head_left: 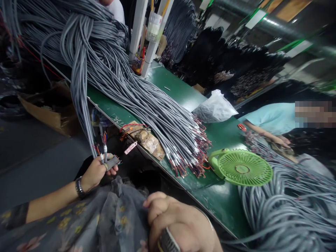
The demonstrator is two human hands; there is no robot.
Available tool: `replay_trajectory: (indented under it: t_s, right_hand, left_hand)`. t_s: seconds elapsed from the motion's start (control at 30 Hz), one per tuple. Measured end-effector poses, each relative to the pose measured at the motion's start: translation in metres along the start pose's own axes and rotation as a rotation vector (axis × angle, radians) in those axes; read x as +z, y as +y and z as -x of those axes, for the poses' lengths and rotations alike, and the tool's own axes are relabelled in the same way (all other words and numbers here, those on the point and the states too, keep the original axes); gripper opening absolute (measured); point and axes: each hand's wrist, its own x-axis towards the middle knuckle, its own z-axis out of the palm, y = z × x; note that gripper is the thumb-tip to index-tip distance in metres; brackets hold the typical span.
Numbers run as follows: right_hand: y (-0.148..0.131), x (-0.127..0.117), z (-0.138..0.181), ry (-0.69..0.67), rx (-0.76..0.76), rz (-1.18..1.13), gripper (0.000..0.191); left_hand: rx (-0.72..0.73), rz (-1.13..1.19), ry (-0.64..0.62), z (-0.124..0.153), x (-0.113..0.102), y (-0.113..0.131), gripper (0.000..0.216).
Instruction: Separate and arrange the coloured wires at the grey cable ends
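Note:
My left hand [98, 171], with a dark bracelet at the wrist, is closed around the ends of a few grey cables [84, 105]. White-wrapped cable ends with coloured wires [105, 141] stick up above the fingers. A flat grey piece [112, 162] with fine wire tips lies across the same grip. My right hand [168, 217] is close to the camera in front of my clothing, fingers curled. A dark band with pale marks [168, 241] shows at its lower side; whether the fingers hold anything is hidden.
A thick bundle of grey cables [147, 101] lies over the green table [228, 136]. A taped wooden block [149, 141] is at the near edge. Also there: a green fan [241, 168], a plastic bag [216, 108], more cables [283, 210], a cardboard box [49, 112] and a co-worker [273, 117].

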Motion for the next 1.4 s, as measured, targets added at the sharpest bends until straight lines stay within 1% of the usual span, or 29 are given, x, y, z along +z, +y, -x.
replay_trajectory:
  t_s: [0.07, 0.13, 0.17, 0.2, 0.23, 0.27, 0.3, 0.33, 0.37, 0.4, 0.43, 0.5, 0.57, 0.63, 0.7, 0.73, 0.77, 0.83, 0.9, 0.97, 1.07, 1.13, 1.2, 1.3, 1.4]
  right_hand:
    - [-0.018, -0.014, -0.005, 0.024, 0.047, 0.074, 0.044]
    - [-0.018, -0.026, -0.010, -0.016, 0.022, 0.050, 0.046]
    - [-0.012, -0.029, -0.011, -0.047, 0.030, -0.001, 0.048]
    - [-0.003, -0.031, -0.013, -0.119, 0.013, -0.106, 0.049]
    - [0.009, -0.030, -0.014, -0.236, 0.007, -0.225, 0.050]
    - [0.022, -0.028, -0.015, -0.286, 0.073, -0.314, 0.053]
    - [0.035, -0.023, -0.016, -0.245, 0.159, -0.377, 0.056]
    - [0.047, -0.018, -0.017, -0.120, 0.232, -0.434, 0.058]
    - [0.058, -0.011, -0.019, 0.051, 0.300, -0.480, 0.057]
    - [0.066, -0.004, -0.022, 0.176, 0.380, -0.507, 0.056]
    - [0.072, 0.003, -0.025, 0.209, 0.431, -0.535, 0.058]
    - [0.079, 0.016, -0.033, 0.351, 0.495, -0.561, 0.062]
    - [0.081, 0.026, -0.041, 0.463, 0.508, -0.460, 0.065]
    - [0.081, 0.032, -0.048, 0.549, 0.477, -0.257, 0.055]
    - [0.081, 0.034, -0.050, 0.609, 0.426, -0.073, 0.042]
    - [0.081, 0.033, -0.051, 0.635, 0.408, -0.020, 0.039]
    - [0.082, 0.033, -0.051, 0.651, 0.405, 0.001, 0.039]
    - [0.084, 0.030, -0.050, 0.663, 0.443, -0.015, 0.041]
    - [0.088, 0.029, -0.051, 0.636, 0.505, -0.065, 0.044]
    - [0.095, 0.030, -0.055, 0.579, 0.552, -0.153, 0.047]
    - [0.109, 0.036, -0.062, 0.565, 0.618, -0.404, 0.053]
    - [0.118, 0.041, -0.065, 0.645, 0.705, -0.576, 0.057]
    - [0.125, 0.044, -0.067, 0.745, 0.739, -0.674, 0.060]
    - [0.126, 0.045, -0.067, 0.851, 0.768, -0.718, 0.063]
    - [0.123, 0.044, -0.068, 0.895, 0.822, -0.715, 0.062]
  left_hand:
    - [-0.010, -0.011, -0.021, 0.000, -0.002, 0.001, 0.037]
    - [-0.025, -0.022, -0.063, 0.002, -0.003, 0.003, 0.036]
    - [-0.032, -0.024, -0.093, 0.002, -0.004, 0.004, 0.036]
    - [-0.036, -0.028, -0.129, 0.004, -0.005, 0.006, 0.036]
    - [-0.037, -0.035, -0.170, 0.005, -0.005, 0.007, 0.036]
    - [-0.037, -0.047, -0.212, 0.006, -0.006, 0.009, 0.036]
    - [-0.037, -0.065, -0.255, 0.007, -0.007, 0.009, 0.035]
    - [-0.040, -0.086, -0.293, 0.009, -0.007, 0.009, 0.035]
    - [-0.043, -0.109, -0.330, 0.010, -0.008, 0.009, 0.035]
    - [-0.041, -0.130, -0.366, 0.011, -0.008, 0.008, 0.035]
    - [-0.029, -0.150, -0.399, 0.012, -0.008, 0.007, 0.034]
    - [0.020, -0.196, -0.442, 0.014, -0.007, 0.004, 0.031]
    - [0.075, -0.257, -0.458, 0.015, -0.005, 0.001, 0.029]
    - [0.102, -0.306, -0.457, 0.015, -0.004, 0.001, 0.027]
    - [0.113, -0.321, -0.463, 0.015, -0.004, 0.004, 0.027]
    - [0.118, -0.314, -0.473, 0.016, -0.005, 0.007, 0.027]
    - [0.122, -0.296, -0.489, 0.016, -0.005, 0.011, 0.027]
    - [0.122, -0.227, -0.518, 0.018, -0.008, 0.021, 0.030]
    - [0.100, -0.129, -0.492, 0.019, -0.009, 0.030, 0.034]
    - [0.053, -0.089, -0.455, 0.018, -0.010, 0.036, 0.037]
    - [-0.037, -0.125, -0.393, 0.012, -0.009, 0.034, 0.040]
    - [-0.065, -0.163, -0.364, 0.008, -0.007, 0.028, 0.042]
    - [-0.071, -0.191, -0.354, 0.006, -0.006, 0.024, 0.043]
    - [-0.063, -0.238, -0.358, 0.006, -0.007, 0.022, 0.037]
    - [-0.076, -0.273, -0.388, 0.008, -0.009, 0.024, 0.030]
